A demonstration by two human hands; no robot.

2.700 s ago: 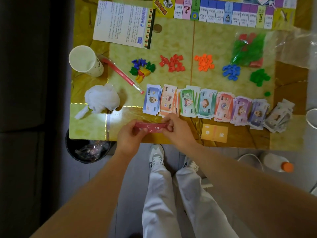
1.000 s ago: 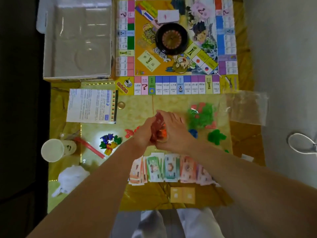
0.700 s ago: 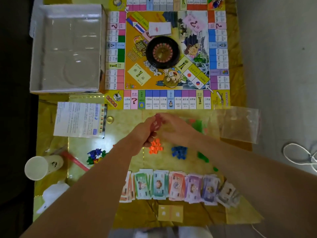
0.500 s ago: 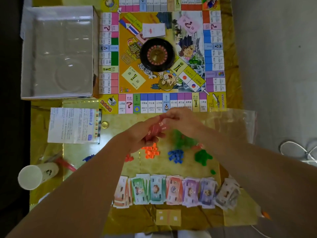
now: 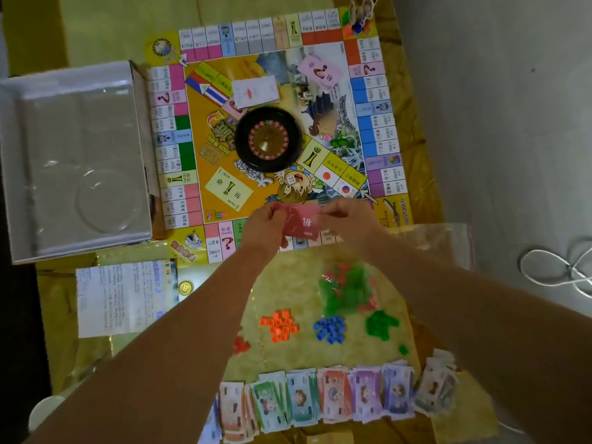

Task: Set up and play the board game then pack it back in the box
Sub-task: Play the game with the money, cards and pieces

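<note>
Left hand (image 5: pixel 264 225), right hand (image 5: pixel 350 221) bare; left forearm (image 5: pixel 160 347), right forearm (image 5: pixel 448 315) bare to frame edge.

The board (image 5: pixel 196 120), upper centre, is orange-yellow, edged with pink, blue and green squares; its wheel (image 5: pixel 268 139) is black, ringed red and gold. The centre cards (image 5: pixel 302 222) are red. Below: orange pieces (image 5: pixel 279 325), blue pieces (image 5: pixel 330 330), green pieces (image 5: pixel 381 325).

Dim, warm light throughout. Glare is seen on the box insert (image 5: pixel 80 174); left edge is darkened; edges are bowed, detail softened.
</note>
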